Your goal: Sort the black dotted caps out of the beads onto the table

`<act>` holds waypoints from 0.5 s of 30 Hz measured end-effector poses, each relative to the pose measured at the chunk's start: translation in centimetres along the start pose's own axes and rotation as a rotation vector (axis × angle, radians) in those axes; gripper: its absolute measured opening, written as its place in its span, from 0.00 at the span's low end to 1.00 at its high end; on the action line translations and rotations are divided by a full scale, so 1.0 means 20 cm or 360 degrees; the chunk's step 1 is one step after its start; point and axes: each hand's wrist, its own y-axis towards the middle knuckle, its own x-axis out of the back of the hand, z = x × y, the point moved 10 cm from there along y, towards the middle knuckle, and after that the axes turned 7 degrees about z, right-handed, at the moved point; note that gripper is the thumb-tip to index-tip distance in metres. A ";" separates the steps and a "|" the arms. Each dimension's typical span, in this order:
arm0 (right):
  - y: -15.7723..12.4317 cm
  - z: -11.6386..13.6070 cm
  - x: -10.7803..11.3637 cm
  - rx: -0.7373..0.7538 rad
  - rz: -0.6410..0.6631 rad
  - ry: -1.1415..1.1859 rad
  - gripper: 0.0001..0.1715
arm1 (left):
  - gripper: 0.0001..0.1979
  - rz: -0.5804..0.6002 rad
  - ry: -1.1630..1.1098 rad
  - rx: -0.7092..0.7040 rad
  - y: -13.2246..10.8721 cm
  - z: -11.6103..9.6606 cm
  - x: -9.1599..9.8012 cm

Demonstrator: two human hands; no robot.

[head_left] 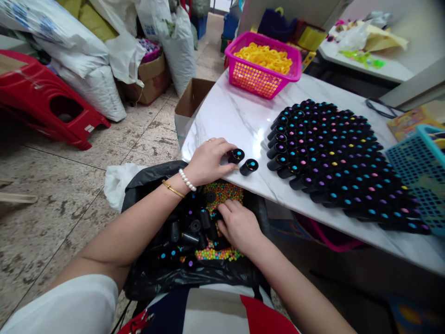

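My left hand [211, 161], with a pearl bracelet and a gold bangle at its wrist, pinches a black plastic cylinder [237, 156] at the table's near edge. That cylinder has a blue dot inside its top. Just right of it stands a second black cylinder [249, 167], upright and untouched. Lower down, my right hand [240, 227] reaches into a container lined with a black bag [163, 278]. Its thumb and fingers are apart, beside loose black cylinders [190, 238] and many small coloured beads [219, 255]. The fingertips are partly lost among the dark pieces.
Dense rows of upright black cylinders [323, 153] with coloured dots cover the right of the marble-patterned table [215, 118]. Behind stands a pink basket [255, 79] of yellow rings. A blue basket [413, 162] is at right; red stools [45, 97] and white sacks [177, 46] are at left.
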 end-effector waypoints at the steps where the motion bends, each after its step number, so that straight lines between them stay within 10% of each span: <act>1: 0.00 -0.02 0.01 -0.0038 -0.0019 -0.0036 0.09 | 0.16 0.0005 0.0003 -0.0004 0.00 0.00 0.00; 7: 0.04 -0.01 -0.03 -0.0030 0.0035 -0.0043 0.11 | 0.16 0.0001 0.0020 -0.0021 0.00 -0.01 0.00; 15: -0.09 -0.10 0.06 0.0162 -0.0376 0.1179 0.17 | 0.16 0.0021 -0.0008 -0.0010 0.00 -0.01 0.00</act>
